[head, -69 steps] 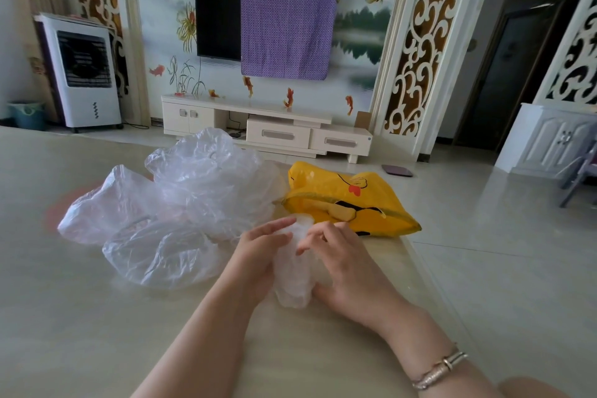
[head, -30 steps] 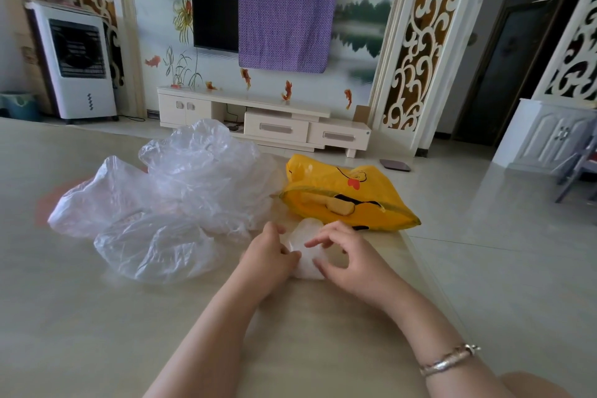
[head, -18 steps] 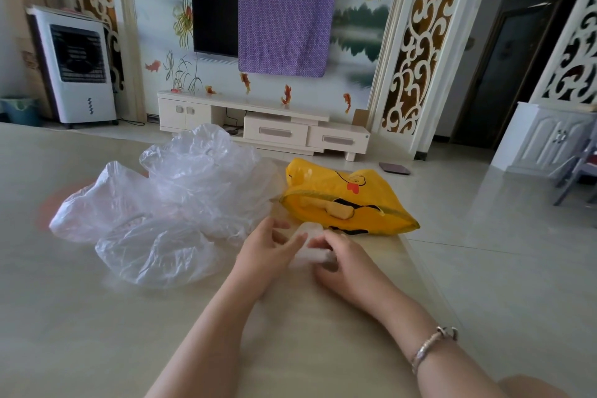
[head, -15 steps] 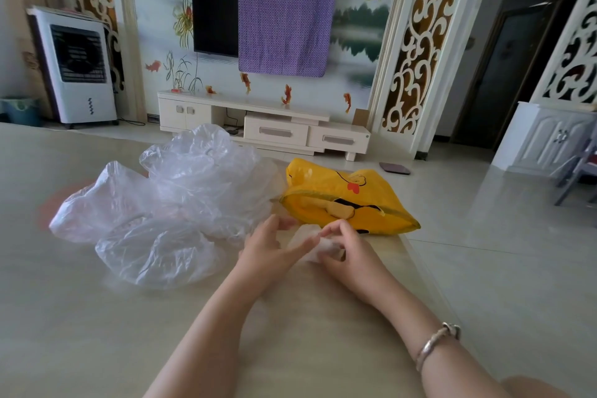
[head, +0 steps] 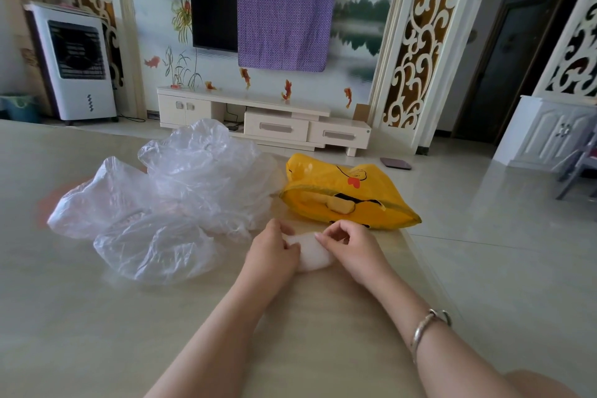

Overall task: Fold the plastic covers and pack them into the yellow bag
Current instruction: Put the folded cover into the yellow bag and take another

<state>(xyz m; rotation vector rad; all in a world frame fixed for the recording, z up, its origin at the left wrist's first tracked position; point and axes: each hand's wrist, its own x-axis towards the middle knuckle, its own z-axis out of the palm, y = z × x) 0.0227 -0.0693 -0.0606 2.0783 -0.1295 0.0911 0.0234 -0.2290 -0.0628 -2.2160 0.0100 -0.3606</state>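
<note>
Both forearms were left bare, no sleeves being seen. A thin silver-coloured metal bangle (head: 428, 326) was worn at the right wrist, just behind the right hand (head: 350, 244). The left hand (head: 271, 255) was unadorned.

Yellow bag (head: 349, 200) — red-and-black print, clear plastic covers (head: 168, 200), purple-patterned cloth (head: 284, 16)

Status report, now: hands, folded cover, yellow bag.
Left hand and right hand both grip the folded cover on the table. Yellow bag just beyond, nothing between. Loose covers wait left.
</note>
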